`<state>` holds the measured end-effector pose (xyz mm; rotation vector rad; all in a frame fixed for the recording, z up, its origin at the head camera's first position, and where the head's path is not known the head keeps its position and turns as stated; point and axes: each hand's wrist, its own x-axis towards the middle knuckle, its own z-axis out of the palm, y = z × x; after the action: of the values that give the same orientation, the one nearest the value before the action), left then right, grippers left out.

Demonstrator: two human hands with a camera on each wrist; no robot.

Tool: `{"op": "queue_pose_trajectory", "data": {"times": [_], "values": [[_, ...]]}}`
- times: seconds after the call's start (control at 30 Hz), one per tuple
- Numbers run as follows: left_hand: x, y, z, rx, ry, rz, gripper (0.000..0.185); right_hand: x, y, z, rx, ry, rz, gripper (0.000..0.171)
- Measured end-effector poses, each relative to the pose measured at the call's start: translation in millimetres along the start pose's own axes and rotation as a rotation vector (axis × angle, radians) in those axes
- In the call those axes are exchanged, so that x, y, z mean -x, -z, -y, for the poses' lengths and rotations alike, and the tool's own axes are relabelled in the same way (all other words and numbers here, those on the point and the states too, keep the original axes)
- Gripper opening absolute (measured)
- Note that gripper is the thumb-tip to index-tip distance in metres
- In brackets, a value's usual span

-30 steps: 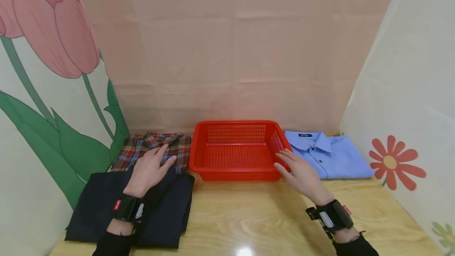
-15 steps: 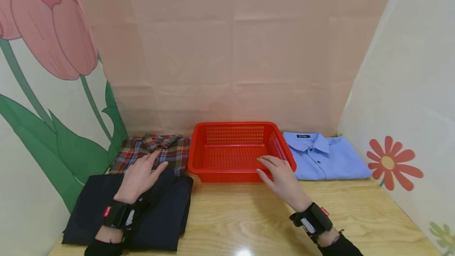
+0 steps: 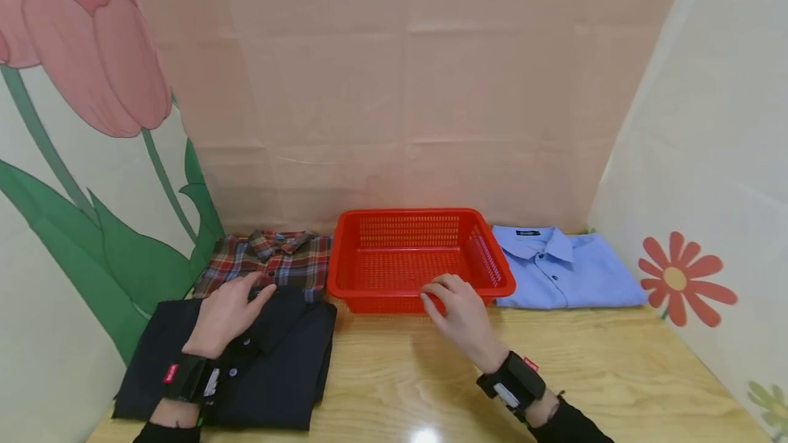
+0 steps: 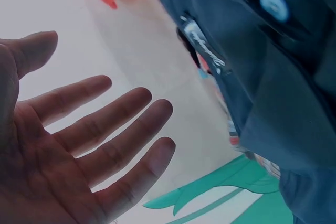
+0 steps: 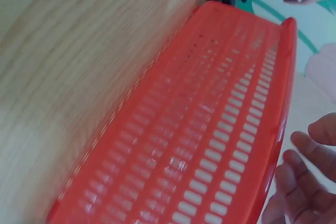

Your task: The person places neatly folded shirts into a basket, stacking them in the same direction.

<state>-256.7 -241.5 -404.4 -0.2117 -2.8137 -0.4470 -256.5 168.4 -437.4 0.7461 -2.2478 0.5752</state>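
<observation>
My left hand [image 3: 228, 314] hovers over a folded dark navy shirt [image 3: 277, 374], its fingers spread and relaxed; in the left wrist view a gap separates those fingers [image 4: 113, 153] from the shirt's collar [image 4: 226, 51]. A folded plaid shirt [image 3: 301, 265] lies just beyond. At the near rim of a red plastic basket [image 3: 406, 303] is my right hand [image 3: 462, 320], fingers loosely bent with nothing held. The right wrist view has its fingertips close to the basket's rim; whether they touch it I cannot tell.
To the right of the basket lies a folded light blue shirt [image 3: 572, 272]. Everything stands on a wooden table [image 3: 382, 374]. A pinkish backdrop [image 3: 394, 87] rises behind, with flower-printed panels on both sides.
My right hand has moved left from the basket's right side to its near rim. My left hand has drawn back from the plaid shirt's edge, toward me and slightly left.
</observation>
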Motion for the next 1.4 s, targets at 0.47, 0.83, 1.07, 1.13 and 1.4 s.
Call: {"op": "queue_pose_trajectory", "data": {"times": [0.47, 0.83, 1.07, 1.13, 1.4], "values": [[8.5, 0.1, 14.2, -0.007, 0.035, 0.050, 0.055, -4, -34, 46, -0.021, 0.082, 0.242, 0.007], [20.1, 4.3, 35.0, -0.008, 0.114, 0.115, 0.067, -4, -56, 75, -0.061, 0.119, 0.599, 0.017], [25.0, 11.0, 49.2, -0.025, 0.178, 0.178, 0.066, -10, -68, 89, -0.113, 0.074, 0.698, 0.019], [26.0, 12.2, 53.1, -0.030, 0.195, 0.193, 0.063, -11, -72, 92, -0.124, 0.057, 0.729, 0.019], [37.7, 14.2, 74.5, -0.035, 0.344, 0.314, 0.078, -16, -84, 100, -0.197, 0.112, 0.825, 0.024]]}}
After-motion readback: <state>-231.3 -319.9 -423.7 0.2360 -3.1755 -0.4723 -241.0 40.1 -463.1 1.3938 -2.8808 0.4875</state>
